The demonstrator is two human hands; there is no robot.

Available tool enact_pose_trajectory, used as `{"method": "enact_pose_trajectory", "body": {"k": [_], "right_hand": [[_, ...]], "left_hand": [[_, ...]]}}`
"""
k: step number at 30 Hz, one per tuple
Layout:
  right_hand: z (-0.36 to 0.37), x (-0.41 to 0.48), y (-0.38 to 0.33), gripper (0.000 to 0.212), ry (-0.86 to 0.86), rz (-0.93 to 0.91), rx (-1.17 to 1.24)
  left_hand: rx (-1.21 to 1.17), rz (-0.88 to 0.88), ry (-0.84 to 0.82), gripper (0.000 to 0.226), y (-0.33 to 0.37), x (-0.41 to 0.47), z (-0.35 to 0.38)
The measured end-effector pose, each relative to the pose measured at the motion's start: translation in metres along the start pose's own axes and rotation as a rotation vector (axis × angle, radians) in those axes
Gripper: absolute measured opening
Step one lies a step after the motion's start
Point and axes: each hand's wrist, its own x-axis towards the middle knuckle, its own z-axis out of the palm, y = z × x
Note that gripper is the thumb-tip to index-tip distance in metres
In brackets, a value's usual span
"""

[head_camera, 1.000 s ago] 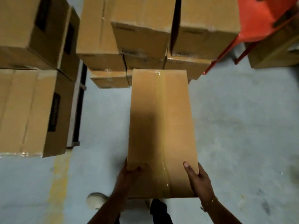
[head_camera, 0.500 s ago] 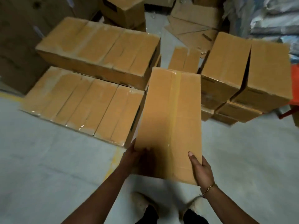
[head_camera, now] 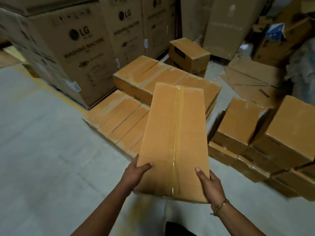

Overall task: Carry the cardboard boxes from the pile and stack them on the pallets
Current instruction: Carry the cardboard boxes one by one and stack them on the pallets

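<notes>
head view: left hand (head_camera: 138, 171) and right hand (head_camera: 210, 184) are gripping the near corners of the taped box (head_camera: 173, 140), thumbs curling on top. it's hanging mid-air, far edge overlapping the low stacked boxes (head_camera: 119, 116); bare floor (head_camera: 42, 150) is lying open to the left.

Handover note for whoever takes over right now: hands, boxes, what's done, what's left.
Left hand: grips the near left corner of the carried cardboard box, thumb on top.
Right hand: grips the near right corner, thumb on top.
The box is in the air, taped seam up, pointing at the two-tier stack ahead; the pallet beneath is not visible.
The pile sits to the right.
Done: box lifted, several already stacked.
Left: set this one down, then clear the pile.
</notes>
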Motion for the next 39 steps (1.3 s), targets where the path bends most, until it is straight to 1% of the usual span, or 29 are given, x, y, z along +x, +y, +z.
{"method": "enact_pose_trajectory", "body": {"k": [3,9,12,17,21,23,25,27,29,31,34,39], "right_hand": [[0.044,0.023,-0.027,0.039,-0.051,-0.015,0.005],[0.139,0.079,-0.084,0.038,-0.162,-0.025,0.011],[0.18,0.104,-0.12,0.036,-0.253,-0.028,-0.013],[0.253,0.14,-0.172,0.025,-0.301,-0.061,-0.05],[0.325,0.164,-0.196,0.035,-0.325,-0.047,-0.078],[0.368,0.174,-0.206,0.032,-0.31,-0.044,-0.065],[0.415,0.182,-0.214,0.029,-0.28,-0.041,-0.047],[0.462,0.189,-0.218,0.035,-0.239,-0.034,-0.027],[0.508,0.191,-0.221,0.039,-0.192,0.005,-0.003],[0.552,0.191,-0.228,0.031,-0.163,0.034,0.038],[0.606,0.196,-0.236,0.022,-0.101,0.065,0.094],[0.676,0.215,-0.243,0.02,-0.028,0.112,0.168]], "left_hand": [[-0.004,-0.002,0.044,0.069,0.016,0.025,-0.042],[-0.015,-0.032,0.121,0.071,0.05,0.09,-0.126],[-0.046,-0.039,0.153,0.074,0.062,0.116,-0.165],[-0.089,-0.056,0.175,0.062,0.076,0.162,-0.229],[-0.114,-0.06,0.182,0.059,0.08,0.208,-0.291],[-0.117,-0.058,0.183,0.056,0.081,0.234,-0.328],[-0.102,-0.061,0.166,0.057,0.081,0.262,-0.369],[-0.073,-0.071,0.122,0.059,0.084,0.292,-0.415],[-0.026,-0.082,0.087,0.052,0.09,0.32,-0.459],[0.023,-0.07,0.041,0.049,0.098,0.35,-0.501],[0.112,-0.086,-0.019,0.055,0.107,0.393,-0.551],[0.162,-0.107,-0.099,0.055,0.116,0.461,-0.607]]}}
